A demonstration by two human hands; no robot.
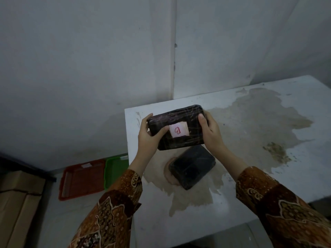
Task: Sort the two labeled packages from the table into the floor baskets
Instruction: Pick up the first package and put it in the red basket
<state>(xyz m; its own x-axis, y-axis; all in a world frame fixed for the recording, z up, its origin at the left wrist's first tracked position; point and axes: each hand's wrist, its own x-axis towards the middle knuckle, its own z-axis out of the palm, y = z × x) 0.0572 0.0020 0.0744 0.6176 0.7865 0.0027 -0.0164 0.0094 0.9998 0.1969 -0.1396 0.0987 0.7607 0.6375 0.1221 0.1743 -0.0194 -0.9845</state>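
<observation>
Dark wrapped pkg held up above the table w/ both hands, label side toward the camera; white label w/ red letter, reads like a "B" seen upside down; left hand clamped on the left short end, thumb across the face right beside the label; right hand clamped on the right short end, fingers wrapped behind, out of sight.

Second dark pkg flat on the table just below and nearer, touched by neither hand; no label visible on its top face, so probably face down or on another side; can't tell its letter.

Handling, as a guess: brick-shaped, looks stiff, holds its form w/ no sag between the hands; glossy film wrap, prob. slippery, so grip by the short ends or pinch across the narrow width rather than the flat faces; weight unclear, two-hand hold hints at some heft, though maybe only for reading the label; not obviously fragile.

Floor left of the table: red basket and green basket side by side; green one partly cut off by the table edge; small white tags on their far rims, too blurred to read, so which takes "B" can't be told yet; contents of both pkgs hidden by the wrap; room dim.
</observation>
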